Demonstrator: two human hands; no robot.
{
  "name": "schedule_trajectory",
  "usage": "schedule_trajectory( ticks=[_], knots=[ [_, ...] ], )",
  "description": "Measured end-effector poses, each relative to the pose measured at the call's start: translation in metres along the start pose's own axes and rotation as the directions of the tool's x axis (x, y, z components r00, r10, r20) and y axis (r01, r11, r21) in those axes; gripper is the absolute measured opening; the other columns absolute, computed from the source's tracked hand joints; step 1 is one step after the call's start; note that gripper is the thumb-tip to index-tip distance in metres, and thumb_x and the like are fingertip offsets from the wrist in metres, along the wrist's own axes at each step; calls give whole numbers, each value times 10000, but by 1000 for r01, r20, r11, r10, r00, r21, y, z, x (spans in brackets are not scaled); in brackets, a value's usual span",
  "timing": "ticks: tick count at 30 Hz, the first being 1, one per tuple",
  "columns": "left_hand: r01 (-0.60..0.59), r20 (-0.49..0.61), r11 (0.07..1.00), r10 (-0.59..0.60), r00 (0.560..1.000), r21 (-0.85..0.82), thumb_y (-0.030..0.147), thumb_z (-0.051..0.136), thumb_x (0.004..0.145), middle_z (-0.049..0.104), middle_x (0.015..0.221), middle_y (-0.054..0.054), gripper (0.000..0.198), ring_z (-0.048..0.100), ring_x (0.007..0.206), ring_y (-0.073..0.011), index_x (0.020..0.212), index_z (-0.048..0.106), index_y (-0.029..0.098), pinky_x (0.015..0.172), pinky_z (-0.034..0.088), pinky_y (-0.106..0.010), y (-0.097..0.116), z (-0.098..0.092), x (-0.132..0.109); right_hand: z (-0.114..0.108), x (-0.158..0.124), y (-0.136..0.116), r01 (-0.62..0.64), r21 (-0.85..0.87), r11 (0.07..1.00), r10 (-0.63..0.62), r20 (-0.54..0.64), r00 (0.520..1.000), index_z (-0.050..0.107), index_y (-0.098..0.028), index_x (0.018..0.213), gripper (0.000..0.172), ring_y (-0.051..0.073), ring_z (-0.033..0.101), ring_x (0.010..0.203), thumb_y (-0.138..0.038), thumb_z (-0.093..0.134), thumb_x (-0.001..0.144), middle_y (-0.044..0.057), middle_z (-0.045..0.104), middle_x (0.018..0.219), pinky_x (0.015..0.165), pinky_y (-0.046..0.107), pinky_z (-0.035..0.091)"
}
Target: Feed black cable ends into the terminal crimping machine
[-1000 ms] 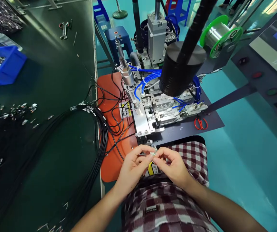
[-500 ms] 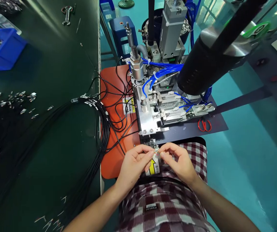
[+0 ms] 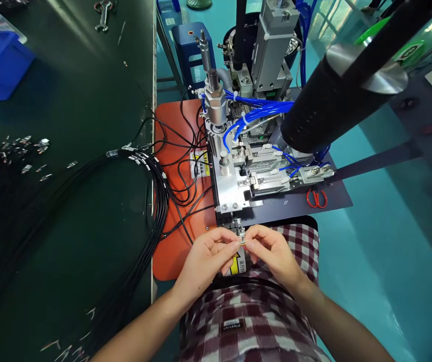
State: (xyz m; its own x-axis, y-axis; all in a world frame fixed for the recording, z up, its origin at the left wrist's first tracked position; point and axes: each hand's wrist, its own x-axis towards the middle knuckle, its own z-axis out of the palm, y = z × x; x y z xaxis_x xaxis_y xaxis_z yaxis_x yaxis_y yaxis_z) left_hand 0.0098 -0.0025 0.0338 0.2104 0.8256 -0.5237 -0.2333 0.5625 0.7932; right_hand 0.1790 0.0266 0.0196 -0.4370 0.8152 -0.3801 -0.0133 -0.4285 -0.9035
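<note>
Thin coloured wires (image 3: 243, 243) run between my two hands, just in front of the machine. My left hand (image 3: 212, 253) is closed in a pinch on one side of them. From the other side my right hand (image 3: 271, 250) pinches the same wires between thumb and fingertips. Right behind the fingertips sits a small metal fixture (image 3: 240, 230) at the machine's front edge. Below the hands, a yellow and white label (image 3: 240, 264) shows in part. Whatever else the fingers cover is hidden.
A bench machine (image 3: 234, 186) with cylinders and blue air tubes stands ahead on an orange plate (image 3: 169, 259). Black cables (image 3: 159, 211) lie coiled at left on the dark table (image 3: 99, 241). Red-handled scissors (image 3: 316, 198), a wrench (image 3: 104, 17) and a blue bin (image 3: 5, 70) are farther off.
My fingertips have come closer together on the wires, and the right hand has shifted slightly left. The whole view has moved a little with the head.
</note>
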Motion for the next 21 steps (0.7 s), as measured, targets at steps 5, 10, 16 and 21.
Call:
schedule_trajectory(
  ticks=[5,10,16,21],
  knots=[
    [66,89,996,-71,994,52,394,667,789,447,458,74,251,358,421,-56,845,640,151,442,274,-187,4,-6,-1,-6,1,2,8,30,1000,-11,115,993,558,-184,766,271,81,400,520,-431,622,856,-36,476,677,495,222,316],
    [88,56,987,-96,994,134,378,672,751,412,473,76,252,329,424,-57,820,650,137,421,226,-193,8,-3,-3,-13,3,6,64,-27,998,-58,198,979,550,-188,800,234,82,370,529,-399,577,899,-26,461,717,509,233,304],
    [4,-1,988,-4,1000,151,316,652,753,360,472,94,181,281,425,-44,760,626,137,403,196,-187,9,6,-5,-14,5,5,148,-76,986,-129,208,970,575,-192,828,200,95,389,555,-371,561,914,-16,469,752,536,245,334],
    [-13,-43,988,20,999,155,311,641,761,441,508,74,182,330,433,-44,759,619,131,404,228,-183,7,6,-4,-15,3,7,154,-92,984,-139,145,980,593,-195,845,176,102,431,573,-342,545,928,-8,510,756,538,240,359]
  ],
)
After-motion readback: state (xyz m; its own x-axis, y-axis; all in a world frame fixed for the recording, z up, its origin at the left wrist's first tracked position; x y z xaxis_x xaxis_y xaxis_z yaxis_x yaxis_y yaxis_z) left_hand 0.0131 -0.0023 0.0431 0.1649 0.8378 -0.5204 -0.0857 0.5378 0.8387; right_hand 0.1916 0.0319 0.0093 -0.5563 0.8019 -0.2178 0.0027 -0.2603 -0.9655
